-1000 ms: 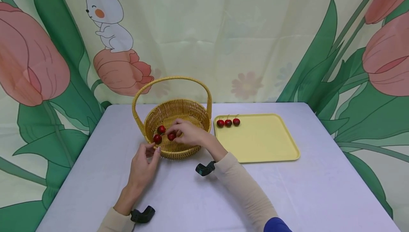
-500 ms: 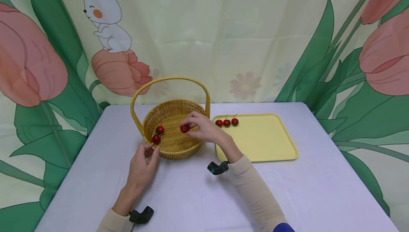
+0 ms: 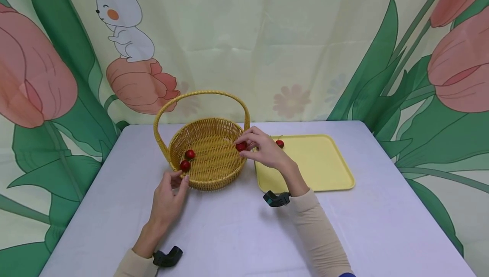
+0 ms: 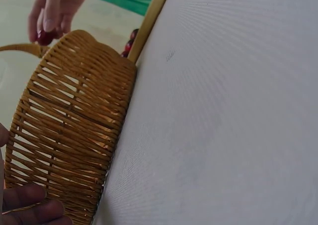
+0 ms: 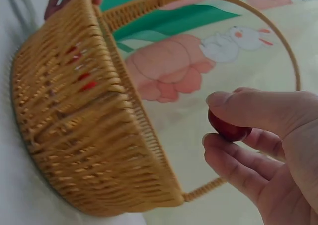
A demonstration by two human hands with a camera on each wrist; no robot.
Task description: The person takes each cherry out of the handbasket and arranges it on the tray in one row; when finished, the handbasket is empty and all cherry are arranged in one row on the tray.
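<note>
My right hand [image 3: 265, 147] pinches a dark red cherry [image 3: 241, 146] between thumb and fingers at the right rim of the yellow wicker basket [image 3: 217, 179]. In the right wrist view that cherry [image 5: 227, 126] is held beside the basket, higher than its rim. My left hand [image 3: 168, 196] holds the basket's near left rim, its fingers [image 4: 32, 205] against the outer weave. Two cherries [image 3: 185, 165] lie inside the basket on the left. One cherry [image 3: 280, 144] shows on the yellow tray [image 3: 305, 166]; the right hand covers that tray's far left corner.
The tray lies right of the basket on a white-covered table [image 3: 229, 234]. An arched handle [image 3: 202, 93] rises over the basket. Behind hangs a printed curtain [image 3: 305, 48] with tulips and a rabbit. Each wrist wears a black camera mount [image 3: 276, 199].
My right hand has lifted the cherry from inside the basket and carried it right to the rim near the tray. The left hand has stayed at the basket's rim.
</note>
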